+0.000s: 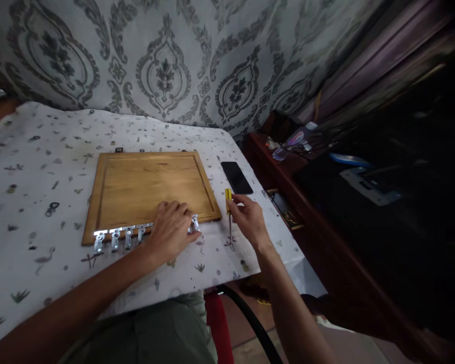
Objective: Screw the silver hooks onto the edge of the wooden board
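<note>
I have my left hand [172, 226] resting, fingers bent, over the near edge of a rectangular brown wooden board [151, 184]; I can't tell whether it grips anything. Small silver metal fittings [128, 237] line that edge. Right of the board, my right hand [248, 218] pinches a yellow-handled, thin-shafted screwdriver [228, 195], pointing down. A flat black phone [236, 177] lies on that side too.

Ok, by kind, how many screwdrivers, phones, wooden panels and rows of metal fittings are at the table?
Yellow-handled screwdriver: 1
Black phone: 1
Framed wooden panel: 1
Row of silver metal fittings: 1 (left hand hides some, so no exact piece count)
Total: 4
</note>
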`<state>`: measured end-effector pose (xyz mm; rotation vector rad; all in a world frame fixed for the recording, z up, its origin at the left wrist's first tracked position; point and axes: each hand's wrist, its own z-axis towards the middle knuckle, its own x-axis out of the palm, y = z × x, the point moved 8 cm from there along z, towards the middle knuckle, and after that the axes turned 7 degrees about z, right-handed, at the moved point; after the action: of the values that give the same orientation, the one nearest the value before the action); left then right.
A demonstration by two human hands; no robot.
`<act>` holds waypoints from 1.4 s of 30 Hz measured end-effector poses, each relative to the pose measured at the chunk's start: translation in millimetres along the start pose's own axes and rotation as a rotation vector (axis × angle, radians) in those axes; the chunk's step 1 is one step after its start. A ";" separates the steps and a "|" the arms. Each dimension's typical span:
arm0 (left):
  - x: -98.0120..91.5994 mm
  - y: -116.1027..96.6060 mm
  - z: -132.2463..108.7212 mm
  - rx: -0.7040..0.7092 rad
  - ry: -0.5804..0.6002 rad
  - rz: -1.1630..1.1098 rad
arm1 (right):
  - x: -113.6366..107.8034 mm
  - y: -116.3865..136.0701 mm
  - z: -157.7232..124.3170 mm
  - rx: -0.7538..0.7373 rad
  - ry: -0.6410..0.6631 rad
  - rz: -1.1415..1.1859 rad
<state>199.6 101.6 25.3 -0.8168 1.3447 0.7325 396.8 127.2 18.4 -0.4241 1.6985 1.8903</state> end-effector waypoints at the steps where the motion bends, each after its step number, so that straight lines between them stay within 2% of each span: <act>1: 0.7 0.1 -0.2 0.002 -0.002 -0.001 | -1.7 9.9 -4.2 -0.028 -0.016 0.036; 5: 1.9 0.1 -0.7 0.019 -0.010 -0.008 | -7.3 56.5 -26.0 -0.245 -0.149 0.289; 8: 2.8 -0.3 -0.9 0.030 -0.007 0.003 | -0.1 70.6 -35.5 -0.302 -0.164 0.410; 14: 3.1 0.2 -1.6 0.040 -0.053 0.006 | 19.1 65.3 -35.1 -0.274 -0.106 0.466; 22: 3.3 0.0 -1.8 0.055 -0.093 0.029 | 26.6 62.0 -31.3 -0.245 -0.091 0.453; 28: 5.7 0.7 -0.6 0.050 -0.055 0.029 | 28.9 62.0 -29.8 -0.270 -0.079 0.433; 36: 5.2 0.5 0.8 0.042 -0.021 0.008 | 29.2 71.0 -27.7 -0.224 -0.022 0.508; 42: 4.7 1.0 1.2 0.041 -0.005 -0.012 | 30.0 76.0 -32.5 -0.282 -0.004 0.450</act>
<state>199.8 103.2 20.5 -0.7894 1.3448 0.6949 323.6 97.9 57.4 -0.1458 1.6265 2.4667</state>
